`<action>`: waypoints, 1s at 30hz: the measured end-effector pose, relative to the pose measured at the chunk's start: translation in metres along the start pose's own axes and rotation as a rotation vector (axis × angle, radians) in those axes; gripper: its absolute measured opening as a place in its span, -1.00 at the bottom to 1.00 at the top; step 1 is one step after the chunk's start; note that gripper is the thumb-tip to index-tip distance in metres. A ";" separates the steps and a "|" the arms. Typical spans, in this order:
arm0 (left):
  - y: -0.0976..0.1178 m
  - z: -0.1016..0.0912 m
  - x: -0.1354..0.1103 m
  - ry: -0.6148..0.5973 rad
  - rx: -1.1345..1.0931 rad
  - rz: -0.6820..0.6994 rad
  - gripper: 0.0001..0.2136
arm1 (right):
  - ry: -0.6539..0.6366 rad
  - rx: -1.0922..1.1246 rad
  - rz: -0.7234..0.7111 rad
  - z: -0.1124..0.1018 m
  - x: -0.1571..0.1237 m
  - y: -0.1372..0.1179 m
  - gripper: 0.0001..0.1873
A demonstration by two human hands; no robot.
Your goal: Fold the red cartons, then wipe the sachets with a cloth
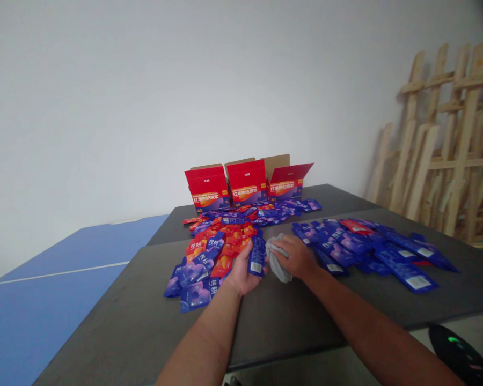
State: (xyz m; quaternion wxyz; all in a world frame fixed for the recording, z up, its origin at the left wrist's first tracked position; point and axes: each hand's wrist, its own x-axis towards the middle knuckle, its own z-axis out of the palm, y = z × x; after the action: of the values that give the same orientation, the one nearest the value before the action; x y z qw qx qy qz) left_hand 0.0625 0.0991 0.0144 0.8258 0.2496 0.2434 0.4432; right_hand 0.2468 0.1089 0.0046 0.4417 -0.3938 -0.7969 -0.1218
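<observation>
My left hand [242,273] is closed around a blue pouch [257,256], its barcode side facing up toward me. Beside it, my right hand [297,258] grips a crumpled grey cloth [280,268], close to the pouch's right edge; whether the cloth touches the pouch I cannot tell. Left of my left hand lies a pile of orange and blue pouches [199,268]. Many more blue pouches [342,244], with a red pouch [356,226] among them, are spread to the right of my right hand.
Three red cartons with raised flaps, a left one [210,195], a middle one [247,185] and a right one [285,185], stand at the back of the dark table [290,327]. Mixed pouches [265,213] lie before them. Wooden easels [446,155] lean at right; a blue table [68,311] adjoins left.
</observation>
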 end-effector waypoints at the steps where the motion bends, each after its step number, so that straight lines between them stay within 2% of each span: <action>1: 0.001 0.000 -0.001 -0.012 -0.025 -0.017 -0.61 | -0.048 0.018 -0.107 0.002 -0.001 -0.008 -0.75; 4: 0.001 0.001 -0.003 -0.068 -0.041 -0.116 -0.51 | -0.154 0.050 -0.338 0.008 -0.003 -0.029 -0.78; 6: -0.002 0.002 -0.003 -0.076 -0.017 -0.150 -0.49 | -0.174 0.041 -0.344 0.012 -0.003 -0.036 -0.79; 9: -0.008 0.001 -0.001 -0.031 0.050 -0.122 -0.57 | -0.131 0.003 -0.154 0.015 -0.002 -0.031 -0.79; 13: -0.013 0.001 0.002 0.015 0.125 -0.095 -0.64 | -0.002 0.007 0.136 0.017 0.001 -0.014 -0.77; 17: -0.012 0.002 -0.001 -0.044 0.159 -0.136 -0.65 | 0.079 0.082 0.364 0.015 0.005 0.000 -0.75; 20: -0.008 0.002 -0.004 -0.080 0.150 -0.169 -0.65 | 0.081 0.130 0.545 0.011 0.007 0.008 -0.75; 22: -0.004 0.002 -0.004 -0.108 0.087 -0.164 -0.64 | 0.093 0.143 0.608 0.008 0.008 0.011 -0.74; 23: -0.002 0.002 -0.004 -0.117 0.040 -0.152 -0.63 | 0.108 0.142 0.605 0.007 0.008 0.011 -0.74; 25: 0.000 0.000 -0.002 -0.111 -0.052 -0.122 -0.62 | 0.137 0.130 0.507 0.007 0.007 0.007 -0.73; 27: 0.000 -0.002 0.001 -0.069 -0.095 -0.100 -0.62 | 0.120 0.116 0.288 0.007 0.004 -0.004 -0.74; 30: -0.003 -0.003 0.004 -0.012 -0.068 -0.095 -0.61 | -0.003 0.091 -0.107 0.010 -0.001 -0.025 -0.78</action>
State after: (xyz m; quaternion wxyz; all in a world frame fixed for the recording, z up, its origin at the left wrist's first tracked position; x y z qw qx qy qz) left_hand 0.0642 0.1014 0.0091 0.8554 0.2124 0.2348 0.4100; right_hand 0.2223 0.0972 0.0018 0.4508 -0.3301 -0.8223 -0.1082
